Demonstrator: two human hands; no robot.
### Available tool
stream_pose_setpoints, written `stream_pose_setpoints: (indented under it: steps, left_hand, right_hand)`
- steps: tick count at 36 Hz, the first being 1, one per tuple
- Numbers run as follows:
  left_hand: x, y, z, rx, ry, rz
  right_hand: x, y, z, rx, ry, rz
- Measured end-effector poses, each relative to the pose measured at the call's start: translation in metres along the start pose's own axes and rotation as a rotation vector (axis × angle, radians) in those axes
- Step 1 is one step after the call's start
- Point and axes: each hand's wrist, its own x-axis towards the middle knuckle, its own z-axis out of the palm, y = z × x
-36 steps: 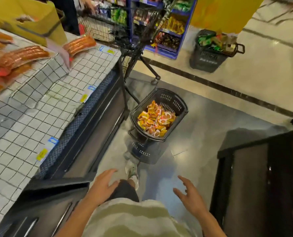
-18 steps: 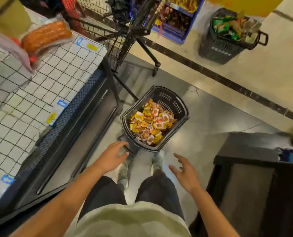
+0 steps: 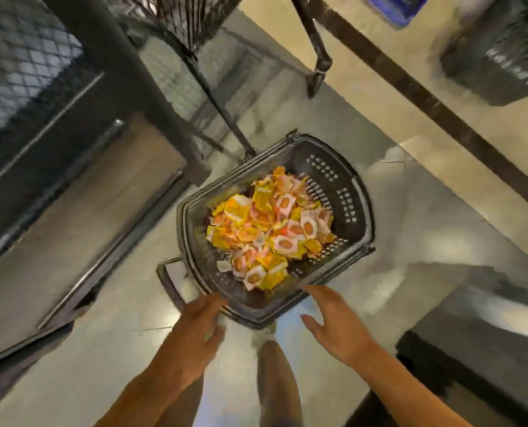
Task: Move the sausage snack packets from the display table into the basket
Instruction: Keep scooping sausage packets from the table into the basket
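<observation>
Sausage snack packets [image 3: 268, 235] fill the bottom of the basket [image 3: 361, 211], a dark plastic one with perforated walls that stands on the glossy floor [image 3: 410, 241] right in front of the person. The packets lie in a loose heap of yellow, orange and white wrappers (several show an oval sausage picture), reaching from the near wall to about the middle of the far wall.

Both hands hover at the near rim. The left hand [image 3: 195, 331] reaches forward with its fingers [image 3: 216, 303] straight and close together, their tips at or just touching the near-left corner of the rim; whether they actually touch is hard to tell through the motion blur. The right hand [image 3: 333, 322] is just beside the near-right part of the rim, palm turned inward, fingers spread and relaxed, thumb apart. Neither hand holds anything.

A dark loop handle [image 3: 167, 282] sticks out from the basket's near-left side, low by the floor. To the left stands the dark base of the display stand [image 3: 71, 167] with a mesh panel above it. Another dark basket [image 3: 503, 53] sits well apart at the upper right.
</observation>
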Motion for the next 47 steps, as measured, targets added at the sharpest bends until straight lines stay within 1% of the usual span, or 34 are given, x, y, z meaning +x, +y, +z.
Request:
stream_pose_setpoints:
  steps: [5,8,11,13,15,17,18,20,24,26,29,32,35,38,39,42,43,45,47]
  left_hand:
    - [0.066,-0.015,0.036,-0.004,-0.010,0.078]
    - [0.105,-0.019,0.046,-0.043,0.031,0.156]
    - [0.137,-0.029,0.055,-0.043,0.051,0.171]
    - [0.154,-0.034,0.061,-0.033,0.037,0.172]
    - [0.167,-0.040,0.065,-0.007,0.030,0.149]
    - [0.179,-0.049,0.073,0.019,0.033,0.105]
    - [0.183,-0.052,0.075,0.037,0.026,0.070]
    - [0.189,-0.059,0.080,0.064,0.015,0.031]
    - [0.197,-0.071,0.093,0.040,-0.024,0.015]
    - [0.196,-0.074,0.097,0.034,-0.041,0.020]
    - [0.191,-0.070,0.099,0.015,-0.062,0.011]
    - [0.185,-0.064,0.099,-0.024,-0.064,0.048]
    - [0.183,-0.055,0.098,-0.131,-0.052,0.054]
    - [0.187,-0.042,0.092,-0.324,-0.012,-0.032]
    - [0.189,-0.038,0.088,-0.415,-0.005,-0.074]
    - [0.199,-0.023,0.075,-0.819,-0.012,-0.251]
    - [0.204,-0.021,0.071,-0.888,-0.005,-0.301]
    - [0.212,-0.021,0.067,-0.933,0.012,-0.370]
    - [0.218,-0.028,0.066,-0.878,-0.021,-0.410]
  right_hand:
    - [0.076,0.014,-0.004,0.032,0.037,-0.017]
    - [0.124,0.026,-0.001,-0.024,0.033,-0.073]
    - [0.168,0.040,0.003,-0.098,0.039,-0.041]
    - [0.195,0.047,0.007,-0.132,0.001,-0.007]
    - [0.218,0.052,0.013,-0.188,-0.101,0.040]
    - [0.236,0.058,0.025,-0.320,-0.192,0.059]
    - [0.242,0.060,0.030,-0.370,-0.207,0.075]
    - [0.247,0.061,0.037,-0.393,-0.169,0.110]
    - [0.261,0.057,0.038,-0.385,0.023,0.090]
    - [0.263,0.056,0.032,-0.382,0.046,0.087]
    - [0.258,0.057,0.018,-0.310,0.076,0.088]
    - [0.243,0.055,0.003,-0.241,0.169,0.092]
    - [0.222,0.050,-0.006,-0.139,0.226,0.102]
    - [0.195,0.039,-0.003,-0.077,0.247,0.053]
    - [0.186,0.033,0.002,-0.057,0.242,0.033]
    - [0.167,0.020,0.025,-0.031,0.209,-0.041]
    - [0.165,0.015,0.034,-0.014,0.185,-0.069]
    - [0.166,0.007,0.055,0.028,0.125,-0.120]
    - [0.171,0.000,0.075,0.029,0.075,-0.136]
